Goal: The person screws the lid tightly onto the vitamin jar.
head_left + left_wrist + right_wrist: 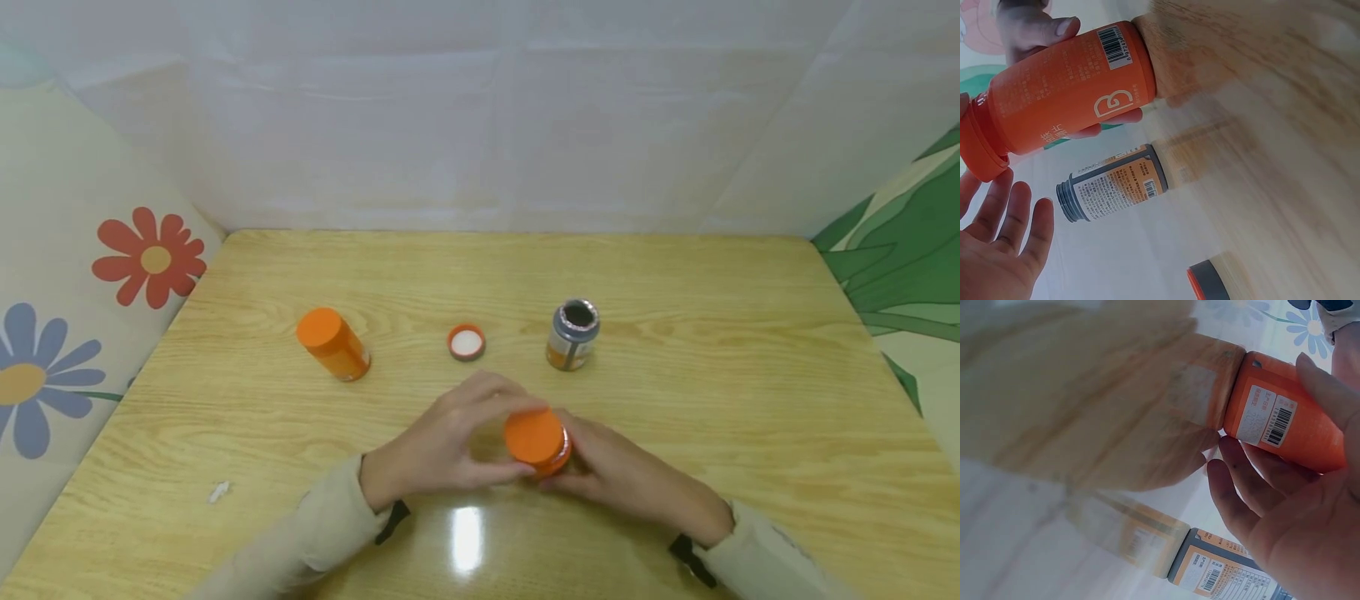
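An orange bottle (1072, 87) with a barcode label stands at the near middle of the table. My right hand (626, 471) grips its body from the right, thumb on one side and fingers on the other. From the left, my left hand (450, 442) pinches the bottle's orange cap (534, 435) between thumb and fingers. In the left wrist view that cap sits a little askew over the neck, and the other left fingers are spread below it. Behind the hands stands a grey bottle (572, 342) with its mouth uncovered and an orange-and-white label.
A second orange bottle (339, 348), capped, stands at the left. Between it and the grey bottle a grey-and-red cap (467, 342) lies with its white inside up. A small white scrap (219, 492) lies at the front left of the wooden table (712, 333). Cloth hangs behind.
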